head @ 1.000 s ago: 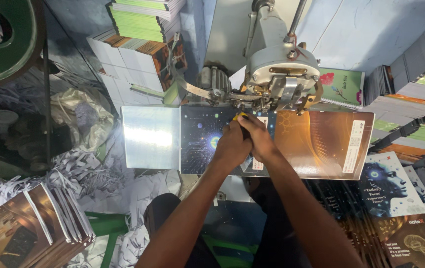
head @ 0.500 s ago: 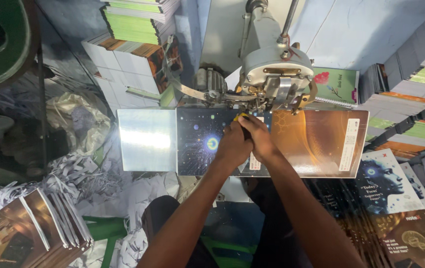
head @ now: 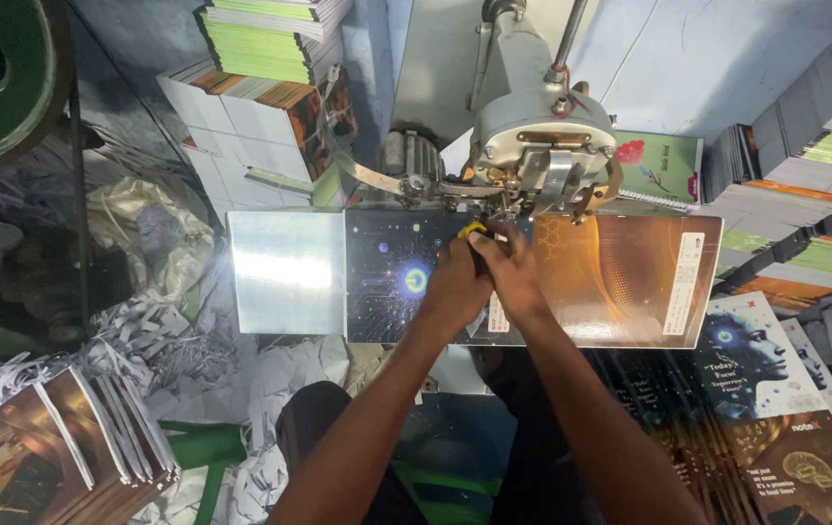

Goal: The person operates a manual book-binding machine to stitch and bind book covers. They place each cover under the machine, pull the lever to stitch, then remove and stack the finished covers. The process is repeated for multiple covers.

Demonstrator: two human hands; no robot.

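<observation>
Now both hands' grips (head: 482, 267) pressed together on the opened cover (head: 591, 282), beneath the stitching head (head: 542, 146).

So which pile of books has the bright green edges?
The stack of books at the top, behind the machine. Its page edges are bright green; the stack of brown-covered booklets at lower left shows white edges.

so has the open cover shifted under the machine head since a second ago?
No clear shift: the open cover keeps its place under the machine head; both hands stay at its spine.
</observation>
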